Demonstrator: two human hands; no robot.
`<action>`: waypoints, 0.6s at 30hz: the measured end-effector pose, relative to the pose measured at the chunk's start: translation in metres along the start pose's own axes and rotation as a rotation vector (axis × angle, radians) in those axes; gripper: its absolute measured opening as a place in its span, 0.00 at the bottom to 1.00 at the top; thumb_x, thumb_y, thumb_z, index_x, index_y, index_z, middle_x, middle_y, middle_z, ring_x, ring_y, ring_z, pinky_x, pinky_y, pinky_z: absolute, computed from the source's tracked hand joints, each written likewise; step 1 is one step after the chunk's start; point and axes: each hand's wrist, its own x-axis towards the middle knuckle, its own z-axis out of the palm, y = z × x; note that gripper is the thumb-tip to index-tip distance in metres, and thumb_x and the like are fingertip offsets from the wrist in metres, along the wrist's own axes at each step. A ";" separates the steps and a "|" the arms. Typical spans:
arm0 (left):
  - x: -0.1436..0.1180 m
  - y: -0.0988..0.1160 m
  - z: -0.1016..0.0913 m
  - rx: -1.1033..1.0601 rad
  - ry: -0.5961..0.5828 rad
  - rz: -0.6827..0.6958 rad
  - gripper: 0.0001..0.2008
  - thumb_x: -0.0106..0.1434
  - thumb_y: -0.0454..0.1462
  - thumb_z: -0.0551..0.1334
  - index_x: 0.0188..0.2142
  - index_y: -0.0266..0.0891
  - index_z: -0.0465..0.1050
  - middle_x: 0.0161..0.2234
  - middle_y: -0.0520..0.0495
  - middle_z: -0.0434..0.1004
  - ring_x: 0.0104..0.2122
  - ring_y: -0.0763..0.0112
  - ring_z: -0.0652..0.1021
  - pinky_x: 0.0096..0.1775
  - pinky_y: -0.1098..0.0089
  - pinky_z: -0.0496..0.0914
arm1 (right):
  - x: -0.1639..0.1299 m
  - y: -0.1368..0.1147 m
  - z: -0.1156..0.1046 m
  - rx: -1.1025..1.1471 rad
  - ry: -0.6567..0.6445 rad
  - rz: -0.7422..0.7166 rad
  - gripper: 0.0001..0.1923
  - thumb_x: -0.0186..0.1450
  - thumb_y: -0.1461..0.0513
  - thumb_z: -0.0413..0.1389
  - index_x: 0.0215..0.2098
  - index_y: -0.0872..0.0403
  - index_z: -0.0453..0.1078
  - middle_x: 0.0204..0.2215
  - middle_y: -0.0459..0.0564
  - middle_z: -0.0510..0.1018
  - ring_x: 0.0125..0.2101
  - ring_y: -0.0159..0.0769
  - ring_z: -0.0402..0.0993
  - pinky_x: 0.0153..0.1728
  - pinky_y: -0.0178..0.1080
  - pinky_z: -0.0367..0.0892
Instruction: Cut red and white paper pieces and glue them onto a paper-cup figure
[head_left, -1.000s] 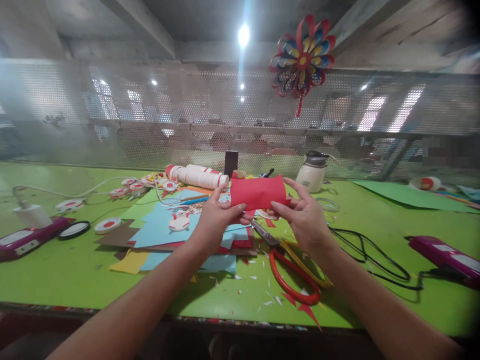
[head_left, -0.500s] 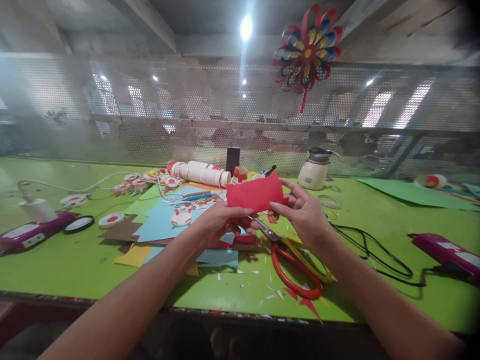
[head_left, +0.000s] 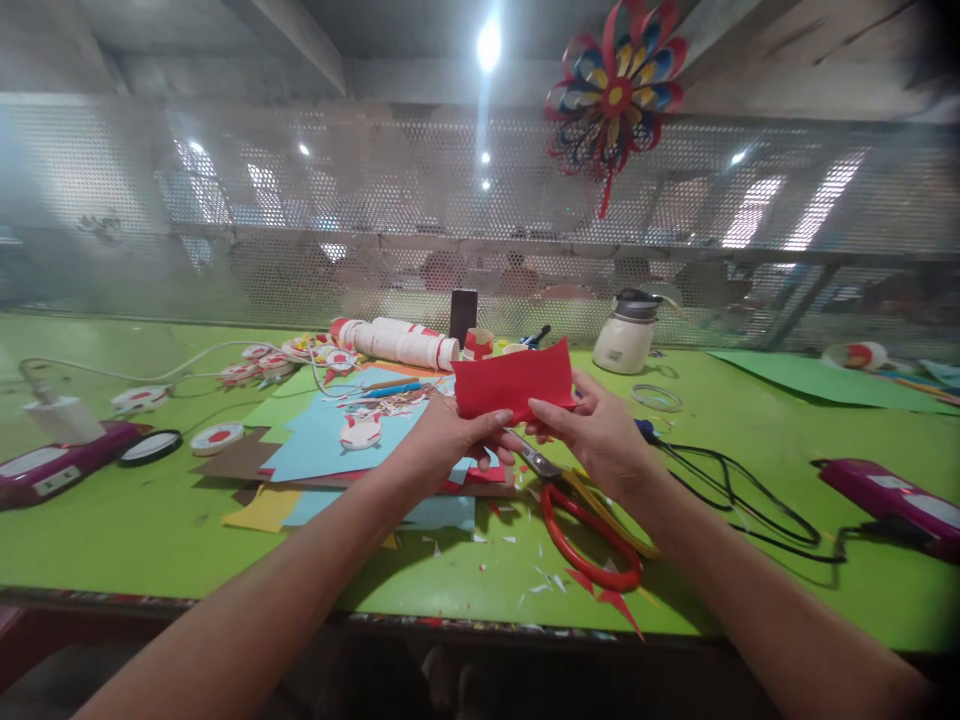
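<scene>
Both of my hands hold a small folded piece of red paper point(head_left: 514, 381) above the green table point(head_left: 150, 530). My left hand point(head_left: 448, 440) pinches its lower left edge between thumb and fingers. My right hand point(head_left: 600, 435) grips its lower right edge. Directly below the hands lie red-handled scissors point(head_left: 585, 530) and a loose stack of coloured paper sheets point(head_left: 330, 450), mostly light blue, with brown, yellow and red under it. Small paper scraps are scattered near the front edge.
A roll of white and red cups point(head_left: 397, 343) lies behind the paper stack, beside a black box point(head_left: 463, 314) and a white jar point(head_left: 624, 340). Purple glue guns point(head_left: 889, 490) point(head_left: 52, 468) sit at both sides with black cables point(head_left: 742, 500). A paper flower point(head_left: 613, 95) hangs on the mesh wall.
My hands have shifted the red paper slightly lower and my left hand has regripped its lower left edge; the head view has tilted a little.
</scene>
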 end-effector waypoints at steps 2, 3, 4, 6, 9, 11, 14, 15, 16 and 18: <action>0.000 -0.001 0.002 -0.016 -0.005 0.015 0.14 0.55 0.39 0.64 0.38 0.30 0.72 0.25 0.41 0.78 0.21 0.70 0.76 0.20 0.75 0.64 | -0.001 0.002 0.002 -0.013 0.015 -0.009 0.24 0.51 0.62 0.65 0.45 0.55 0.66 0.26 0.47 0.78 0.23 0.30 0.72 0.24 0.35 0.65; 0.000 -0.001 0.003 -0.027 -0.010 0.019 0.14 0.55 0.39 0.64 0.38 0.30 0.72 0.26 0.40 0.78 0.22 0.70 0.76 0.20 0.75 0.65 | -0.001 0.003 0.002 -0.017 0.023 -0.016 0.22 0.51 0.62 0.65 0.43 0.55 0.66 0.25 0.47 0.78 0.22 0.30 0.71 0.24 0.35 0.65; 0.000 -0.002 0.003 -0.039 -0.017 0.018 0.14 0.55 0.38 0.64 0.38 0.30 0.72 0.25 0.40 0.78 0.21 0.70 0.76 0.20 0.75 0.65 | -0.001 0.004 0.003 -0.019 0.031 -0.021 0.21 0.51 0.62 0.65 0.42 0.55 0.67 0.25 0.46 0.78 0.22 0.29 0.70 0.24 0.35 0.64; 0.000 -0.002 0.004 -0.057 -0.023 0.009 0.13 0.55 0.38 0.64 0.37 0.29 0.72 0.25 0.40 0.78 0.21 0.71 0.75 0.20 0.75 0.65 | -0.001 0.005 0.004 -0.013 0.036 -0.031 0.20 0.50 0.62 0.65 0.40 0.55 0.67 0.25 0.45 0.77 0.21 0.28 0.68 0.24 0.35 0.64; 0.000 -0.003 0.005 -0.064 -0.003 0.000 0.13 0.55 0.38 0.65 0.37 0.29 0.72 0.24 0.41 0.78 0.20 0.71 0.75 0.20 0.74 0.65 | -0.001 0.006 0.005 0.002 0.041 -0.042 0.20 0.50 0.63 0.65 0.40 0.55 0.67 0.25 0.45 0.77 0.21 0.28 0.68 0.24 0.35 0.64; 0.000 -0.004 0.006 -0.060 0.012 0.003 0.14 0.55 0.38 0.65 0.37 0.29 0.72 0.24 0.41 0.78 0.20 0.71 0.75 0.19 0.75 0.65 | -0.001 0.007 0.006 0.003 0.051 -0.044 0.20 0.50 0.63 0.65 0.39 0.55 0.67 0.25 0.45 0.77 0.22 0.28 0.68 0.24 0.35 0.64; -0.001 -0.003 0.007 -0.055 0.026 0.002 0.14 0.55 0.39 0.64 0.37 0.30 0.72 0.24 0.41 0.78 0.20 0.71 0.75 0.19 0.75 0.64 | -0.001 0.008 0.006 -0.007 0.079 -0.039 0.20 0.49 0.63 0.65 0.39 0.56 0.67 0.25 0.45 0.77 0.22 0.29 0.69 0.25 0.35 0.65; -0.001 -0.002 0.008 -0.055 0.027 0.001 0.14 0.55 0.39 0.64 0.37 0.30 0.72 0.24 0.41 0.78 0.20 0.72 0.75 0.19 0.75 0.64 | -0.001 0.008 0.007 -0.007 0.086 -0.037 0.20 0.49 0.63 0.65 0.40 0.56 0.67 0.25 0.45 0.77 0.23 0.29 0.70 0.25 0.35 0.66; -0.002 -0.002 0.008 -0.057 0.027 0.001 0.14 0.55 0.39 0.64 0.37 0.30 0.72 0.24 0.41 0.78 0.20 0.72 0.75 0.19 0.75 0.64 | -0.002 0.008 0.007 -0.007 0.089 -0.034 0.21 0.50 0.63 0.65 0.40 0.56 0.67 0.26 0.45 0.78 0.23 0.29 0.70 0.26 0.35 0.66; -0.003 -0.001 0.009 -0.067 0.023 -0.010 0.13 0.55 0.39 0.64 0.36 0.30 0.72 0.24 0.41 0.78 0.20 0.72 0.75 0.20 0.75 0.64 | -0.002 0.007 0.007 -0.009 0.085 -0.029 0.21 0.50 0.63 0.65 0.41 0.55 0.67 0.26 0.45 0.78 0.23 0.29 0.70 0.26 0.35 0.66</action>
